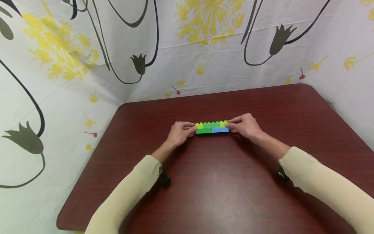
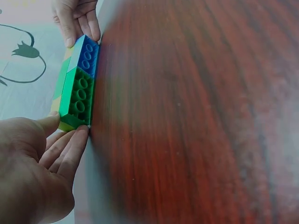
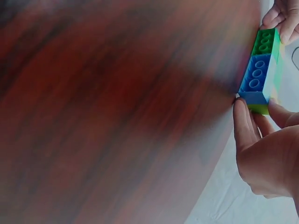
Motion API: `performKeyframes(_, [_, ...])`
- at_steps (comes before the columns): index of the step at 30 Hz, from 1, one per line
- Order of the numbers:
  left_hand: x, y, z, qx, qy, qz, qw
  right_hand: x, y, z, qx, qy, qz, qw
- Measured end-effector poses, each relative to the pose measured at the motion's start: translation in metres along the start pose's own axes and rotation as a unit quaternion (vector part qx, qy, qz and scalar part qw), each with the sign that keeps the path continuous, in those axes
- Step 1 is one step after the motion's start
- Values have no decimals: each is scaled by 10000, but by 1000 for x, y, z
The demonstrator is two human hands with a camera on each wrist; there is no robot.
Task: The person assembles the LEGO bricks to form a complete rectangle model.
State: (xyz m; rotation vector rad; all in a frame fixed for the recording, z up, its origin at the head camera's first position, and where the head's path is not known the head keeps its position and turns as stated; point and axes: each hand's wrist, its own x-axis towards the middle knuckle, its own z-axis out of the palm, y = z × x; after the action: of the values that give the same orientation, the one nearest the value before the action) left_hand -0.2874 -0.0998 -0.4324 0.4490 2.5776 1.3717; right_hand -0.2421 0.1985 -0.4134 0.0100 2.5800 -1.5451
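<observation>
Both hands hold a two-layer wall of toy building bricks by its opposite ends. In the head view its lower layer is a green brick beside a blue brick; on top, a green brick lies between two yellow-green ones. My left hand pinches the left end between thumb and fingers. At the right end my right hand does the same. Both wrist views show the hollow undersides of the green brick and blue brick, so the wall is raised and tilted off the table.
A dark red wooden table with rounded corners lies below the hands. Behind it and at the sides hangs a white cloth printed with yellow and grey flowers. Dark wrist devices sit at the cuffs of the cream sleeves.
</observation>
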Motion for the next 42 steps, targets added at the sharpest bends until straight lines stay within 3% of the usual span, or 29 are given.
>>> performKeyframes(14, [5,2,4,-140,249,-89,9996,4,0,1,-12,221,-49,9997])
performKeyframes(25, [6,2,8,106,496,55,9987,5,1,4,-109,403,-127,9990])
performKeyframes(42, [6,9,11,551,758,9,9956,6,-1,6,-272,535,-226,9979])
